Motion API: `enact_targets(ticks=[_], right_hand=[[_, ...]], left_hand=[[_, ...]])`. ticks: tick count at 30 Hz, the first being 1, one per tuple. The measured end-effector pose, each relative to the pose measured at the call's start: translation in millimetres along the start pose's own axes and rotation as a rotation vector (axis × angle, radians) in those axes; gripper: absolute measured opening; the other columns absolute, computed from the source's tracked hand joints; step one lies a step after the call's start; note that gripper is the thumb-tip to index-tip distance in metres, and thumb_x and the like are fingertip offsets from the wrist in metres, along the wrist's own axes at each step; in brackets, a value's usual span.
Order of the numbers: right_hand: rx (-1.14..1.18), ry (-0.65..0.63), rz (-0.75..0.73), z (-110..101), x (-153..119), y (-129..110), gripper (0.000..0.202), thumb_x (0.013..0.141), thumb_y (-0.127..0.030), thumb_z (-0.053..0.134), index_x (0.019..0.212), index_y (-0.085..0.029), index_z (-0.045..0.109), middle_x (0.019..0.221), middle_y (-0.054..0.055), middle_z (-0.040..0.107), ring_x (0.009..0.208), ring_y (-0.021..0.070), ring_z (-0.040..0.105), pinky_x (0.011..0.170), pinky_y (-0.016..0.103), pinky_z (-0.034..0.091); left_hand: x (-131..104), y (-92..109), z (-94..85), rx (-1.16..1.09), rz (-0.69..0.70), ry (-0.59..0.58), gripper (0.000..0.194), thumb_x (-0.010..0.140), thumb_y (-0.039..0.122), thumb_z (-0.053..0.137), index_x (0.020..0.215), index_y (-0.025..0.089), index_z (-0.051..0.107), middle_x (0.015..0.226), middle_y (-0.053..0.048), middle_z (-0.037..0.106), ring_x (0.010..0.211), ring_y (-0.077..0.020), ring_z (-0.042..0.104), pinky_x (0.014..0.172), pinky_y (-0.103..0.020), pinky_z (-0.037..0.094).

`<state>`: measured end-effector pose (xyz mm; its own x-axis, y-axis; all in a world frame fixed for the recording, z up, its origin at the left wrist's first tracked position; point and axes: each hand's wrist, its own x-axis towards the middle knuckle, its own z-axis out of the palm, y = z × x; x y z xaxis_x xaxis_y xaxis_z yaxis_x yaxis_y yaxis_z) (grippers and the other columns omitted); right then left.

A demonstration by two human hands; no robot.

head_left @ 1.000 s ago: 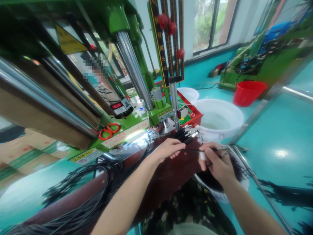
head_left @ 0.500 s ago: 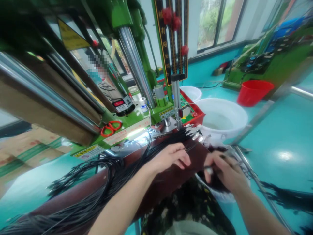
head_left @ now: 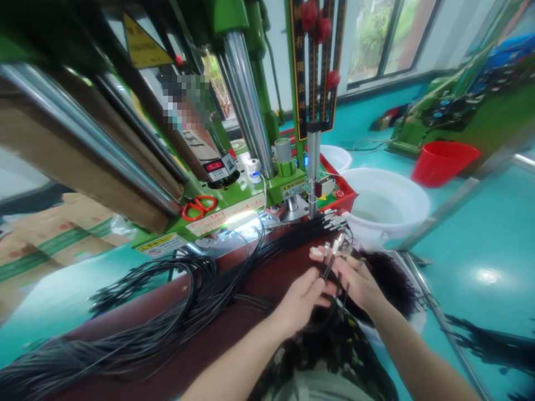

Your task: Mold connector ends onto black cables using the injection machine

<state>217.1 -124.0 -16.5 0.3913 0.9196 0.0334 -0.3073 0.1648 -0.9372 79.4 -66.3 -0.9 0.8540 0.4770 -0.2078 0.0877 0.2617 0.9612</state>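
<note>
Close together over the near edge of the dark red tabletop (head_left: pixel 246 328), my two hands meet at a few black cables with metal connector ends (head_left: pixel 333 252). My left hand (head_left: pixel 307 295) is closed, thumb and fingers pinching these cables below their connectors. From the other side my right hand (head_left: pixel 357 281) has its fingers curled round the same cables, the connectors pointing up and away. A long bundle of black cables (head_left: pixel 137 328) runs along the table. Its connector ends (head_left: pixel 333 220) lie at the far right, just beyond my hands.
A green press machine (head_left: pixel 246 195) stands behind the table, with orange-handled scissors (head_left: pixel 199 208) on its base. To the right are a large white tub (head_left: pixel 420 203), a red bucket (head_left: pixel 443 161) and a container of black cables (head_left: pixel 390 284). Another person (head_left: pixel 196 139) is behind the machine.
My hands were apart and have come together at the cables. My left hand moved down from the bundle, its spread fingers closing. The whole view has shifted slightly.
</note>
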Motion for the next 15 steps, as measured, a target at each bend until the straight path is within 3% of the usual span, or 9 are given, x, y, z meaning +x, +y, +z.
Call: enact_targets(ticks=[2, 6, 10, 15], right_hand=[[0.151, 0.116, -0.036, -4, 1, -5, 0.028, 0.078, -0.036, 0.060, 0.102, -0.024, 0.067, 0.101, 0.006, 0.068, 0.101, 0.0243, 0.059, 0.092, 0.041, 0.043], [0.310, 0.270, -0.128, -12, 3, -24, 0.025, 0.074, -0.036, 0.064, 0.097, -0.025, 0.068, 0.100, 0.004, 0.068, 0.095, 0.0224, 0.062, 0.088, 0.038, 0.048], [0.326, 0.301, -0.173, -15, 5, -32, 0.027, 0.077, -0.035, 0.061, 0.100, -0.023, 0.067, 0.104, 0.007, 0.067, 0.100, 0.0238, 0.060, 0.088, 0.041, 0.048], [0.354, 0.267, -0.122, -10, 9, -33, 0.029, 0.075, -0.034, 0.062, 0.102, -0.023, 0.065, 0.093, 0.006, 0.069, 0.093, 0.0231, 0.063, 0.082, 0.038, 0.051]], left_hand=[[6, 13, 1.9, 0.170, 0.121, 0.073, 0.026, 0.087, 0.039, 0.040, 0.090, 0.015, 0.051, 0.090, -0.007, 0.062, 0.083, -0.0155, 0.059, 0.072, -0.028, 0.048], [22, 44, 5.7, 0.488, 0.249, 0.099, 0.025, 0.089, 0.032, 0.034, 0.079, 0.017, 0.052, 0.080, -0.002, 0.064, 0.073, -0.0125, 0.057, 0.073, -0.026, 0.045], [31, 60, 10.0, 0.643, 0.296, 0.086, 0.024, 0.087, 0.027, 0.035, 0.075, 0.018, 0.053, 0.076, 0.000, 0.063, 0.070, -0.0119, 0.057, 0.072, -0.025, 0.043], [37, 56, 11.4, 0.609, 0.245, 0.030, 0.021, 0.086, 0.025, 0.036, 0.075, 0.018, 0.053, 0.074, 0.001, 0.063, 0.069, -0.0110, 0.058, 0.070, -0.023, 0.044]])
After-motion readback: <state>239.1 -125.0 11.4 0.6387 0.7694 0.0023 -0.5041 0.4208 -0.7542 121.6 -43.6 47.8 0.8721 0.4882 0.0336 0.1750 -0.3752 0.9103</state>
